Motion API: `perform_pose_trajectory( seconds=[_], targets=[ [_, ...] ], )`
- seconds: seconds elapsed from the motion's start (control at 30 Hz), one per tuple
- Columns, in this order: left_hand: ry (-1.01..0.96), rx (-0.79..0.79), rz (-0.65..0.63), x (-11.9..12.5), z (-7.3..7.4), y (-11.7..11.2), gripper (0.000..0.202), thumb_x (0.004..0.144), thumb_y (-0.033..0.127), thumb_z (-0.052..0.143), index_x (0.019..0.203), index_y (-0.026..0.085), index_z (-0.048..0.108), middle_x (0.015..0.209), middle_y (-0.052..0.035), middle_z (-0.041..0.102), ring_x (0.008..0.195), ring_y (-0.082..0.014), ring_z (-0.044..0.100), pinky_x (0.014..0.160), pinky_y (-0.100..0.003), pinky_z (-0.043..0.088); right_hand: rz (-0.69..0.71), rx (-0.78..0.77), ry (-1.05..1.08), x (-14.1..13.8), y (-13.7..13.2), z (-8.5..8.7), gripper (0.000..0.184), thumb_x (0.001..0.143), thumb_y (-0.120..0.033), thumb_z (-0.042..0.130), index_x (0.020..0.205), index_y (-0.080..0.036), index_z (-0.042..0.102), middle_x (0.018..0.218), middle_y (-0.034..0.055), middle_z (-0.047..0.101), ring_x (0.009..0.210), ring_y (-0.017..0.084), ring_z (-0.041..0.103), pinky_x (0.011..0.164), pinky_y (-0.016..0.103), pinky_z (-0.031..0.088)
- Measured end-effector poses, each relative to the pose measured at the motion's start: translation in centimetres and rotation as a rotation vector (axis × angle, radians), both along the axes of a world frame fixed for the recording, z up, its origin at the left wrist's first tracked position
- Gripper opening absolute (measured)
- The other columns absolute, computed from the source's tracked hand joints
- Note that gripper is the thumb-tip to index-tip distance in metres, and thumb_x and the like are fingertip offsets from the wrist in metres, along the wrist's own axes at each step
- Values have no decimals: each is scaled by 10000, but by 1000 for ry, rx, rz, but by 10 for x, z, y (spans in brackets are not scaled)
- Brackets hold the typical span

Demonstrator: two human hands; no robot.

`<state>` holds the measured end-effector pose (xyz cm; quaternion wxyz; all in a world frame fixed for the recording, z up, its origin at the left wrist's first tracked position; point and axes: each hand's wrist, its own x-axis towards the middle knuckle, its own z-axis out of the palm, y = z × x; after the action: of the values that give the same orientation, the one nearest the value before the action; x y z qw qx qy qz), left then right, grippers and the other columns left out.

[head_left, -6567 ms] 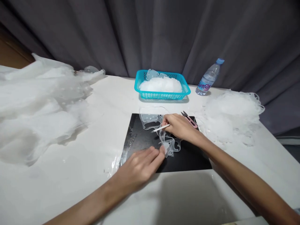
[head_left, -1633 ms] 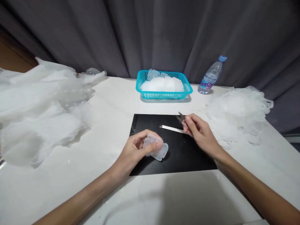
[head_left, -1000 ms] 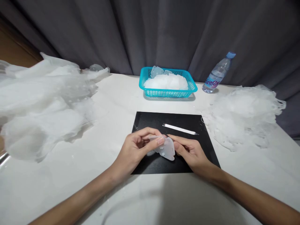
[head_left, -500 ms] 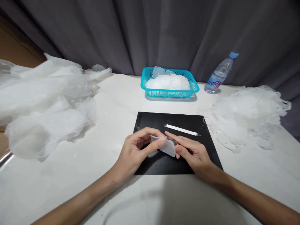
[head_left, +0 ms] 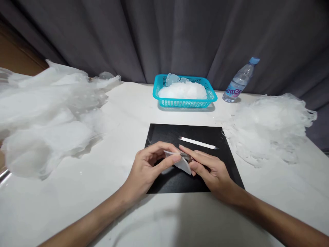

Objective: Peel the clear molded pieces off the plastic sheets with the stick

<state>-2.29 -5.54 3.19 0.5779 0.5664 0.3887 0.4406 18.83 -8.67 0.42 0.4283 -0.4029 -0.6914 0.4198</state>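
Note:
My left hand (head_left: 147, 164) is closed, pinching a small translucent white fabric piece (head_left: 183, 165) over the black mat (head_left: 192, 132). My right hand (head_left: 208, 168) is closed around small thread snips (head_left: 186, 157), whose dark tip touches the piece's upper edge. Most of the snips is hidden in the hand. A white pen-like tool (head_left: 198, 142) lies on the mat just beyond both hands.
A turquoise basket (head_left: 185, 102) of white cut pieces stands behind the mat. A water bottle (head_left: 239, 83) stands at the back right. A large heap of white sheer fabric (head_left: 43, 109) fills the left, and a pile of white trimmings (head_left: 269, 123) lies right.
My right hand laid the white tool down, took the snips off the mat and came to the fabric piece. My left hand gathered the piece and lifted it.

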Motion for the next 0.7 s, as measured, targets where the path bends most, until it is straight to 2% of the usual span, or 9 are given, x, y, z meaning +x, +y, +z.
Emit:
perform_pose_trajectory(
  seconds=[0.33, 0.7],
  targets=[
    [4, 8, 52, 2, -2, -2, 25, 881, 241, 812, 876, 245, 788, 834, 31, 773, 747, -101, 719, 699, -145, 550, -43, 43, 11, -6, 0, -2, 428, 1078, -339, 534, 1482, -218, 609, 729, -21, 546, 677, 116, 513, 642, 236, 477],
    [44, 16, 81, 3, 0, -1, 46, 867, 250, 816, 865, 218, 784, 810, 7, 768, 730, -133, 717, 692, -188, 561, -54, -29, 16, -7, -1, 0, 431, 1064, -375, 538, 1462, -239, 634, 734, -6, 574, 671, 132, 522, 621, 255, 484]
  ],
)
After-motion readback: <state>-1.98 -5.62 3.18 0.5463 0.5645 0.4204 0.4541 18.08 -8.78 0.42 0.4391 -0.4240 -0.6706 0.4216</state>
